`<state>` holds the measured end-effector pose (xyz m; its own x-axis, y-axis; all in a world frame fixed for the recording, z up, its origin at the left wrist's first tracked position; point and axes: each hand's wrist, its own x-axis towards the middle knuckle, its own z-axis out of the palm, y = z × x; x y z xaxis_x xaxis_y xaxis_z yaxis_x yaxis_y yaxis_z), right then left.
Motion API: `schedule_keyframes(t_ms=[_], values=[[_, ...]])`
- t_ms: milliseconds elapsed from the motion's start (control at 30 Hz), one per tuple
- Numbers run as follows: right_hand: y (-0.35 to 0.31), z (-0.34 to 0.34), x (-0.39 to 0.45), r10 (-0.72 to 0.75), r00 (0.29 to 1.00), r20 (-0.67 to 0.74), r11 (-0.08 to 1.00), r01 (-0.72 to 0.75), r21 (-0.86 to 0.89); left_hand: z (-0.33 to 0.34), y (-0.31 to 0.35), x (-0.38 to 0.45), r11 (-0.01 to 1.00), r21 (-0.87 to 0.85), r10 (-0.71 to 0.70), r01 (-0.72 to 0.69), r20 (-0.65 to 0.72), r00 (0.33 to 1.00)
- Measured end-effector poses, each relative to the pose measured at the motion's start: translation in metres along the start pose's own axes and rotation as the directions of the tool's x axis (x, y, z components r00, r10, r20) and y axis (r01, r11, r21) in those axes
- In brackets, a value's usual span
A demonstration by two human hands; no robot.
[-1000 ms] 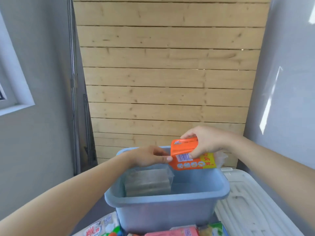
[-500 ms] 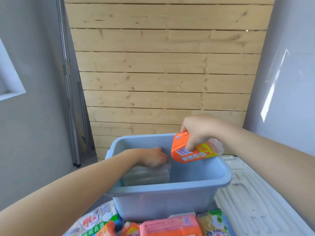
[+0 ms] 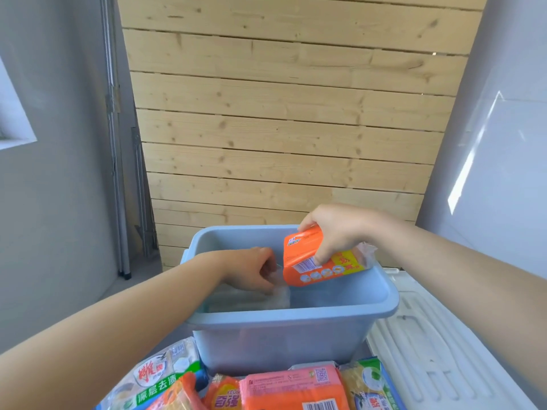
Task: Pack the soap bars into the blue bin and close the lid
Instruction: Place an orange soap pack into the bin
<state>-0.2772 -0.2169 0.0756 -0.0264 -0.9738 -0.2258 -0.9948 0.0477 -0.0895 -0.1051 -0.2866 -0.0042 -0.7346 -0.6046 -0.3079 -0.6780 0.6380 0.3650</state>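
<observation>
The blue bin (image 3: 284, 335) stands open in front of me. Inside it on the left lies a clear-wrapped pale soap pack (image 3: 251, 301). My left hand (image 3: 251, 269) reaches into the bin and rests on that pack, fingers curled at its edge. My right hand (image 3: 337, 229) grips an orange soap pack (image 3: 310, 263) tilted over the bin's right half, its lower corner below the rim. The white lid (image 3: 438, 350) lies flat to the right of the bin. Several more soap packs, among them a pink-orange one (image 3: 293, 389), lie in front of the bin.
A white-and-green wrapped pack (image 3: 159, 377) lies at the front left and a yellow-green pack (image 3: 370, 383) at the front right. A wooden plank wall (image 3: 281, 128) stands behind the bin. Metal poles (image 3: 118, 173) lean at the left wall.
My left hand has let go of the orange pack and dropped into the bin onto the clear-wrapped pack. My right hand has lowered and tilted the orange pack toward the bin.
</observation>
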Motion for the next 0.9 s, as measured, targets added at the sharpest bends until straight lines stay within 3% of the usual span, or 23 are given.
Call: schedule_keyframes(t_ms=[233,367,700,900], values=[[0.005,0.023,0.010,-0.039,0.999,0.020,0.997,0.038,0.062,0.000,-0.003,0.004,0.992,-0.124,0.016,-0.024,-0.064,0.998],[0.009,0.032,0.016,-0.067,0.997,0.049,0.997,0.065,0.042,0.000,0.000,0.007,0.993,-0.104,0.038,-0.053,-0.138,0.990],[0.022,0.053,0.013,-0.127,0.991,0.039,0.992,0.126,0.019,0.008,0.007,0.015,0.994,0.113,0.022,0.012,-0.292,0.956],[0.024,0.074,0.015,-0.086,0.996,0.024,0.991,0.088,-0.099,0.013,0.011,0.019,0.954,0.298,0.044,0.020,-0.208,0.977]])
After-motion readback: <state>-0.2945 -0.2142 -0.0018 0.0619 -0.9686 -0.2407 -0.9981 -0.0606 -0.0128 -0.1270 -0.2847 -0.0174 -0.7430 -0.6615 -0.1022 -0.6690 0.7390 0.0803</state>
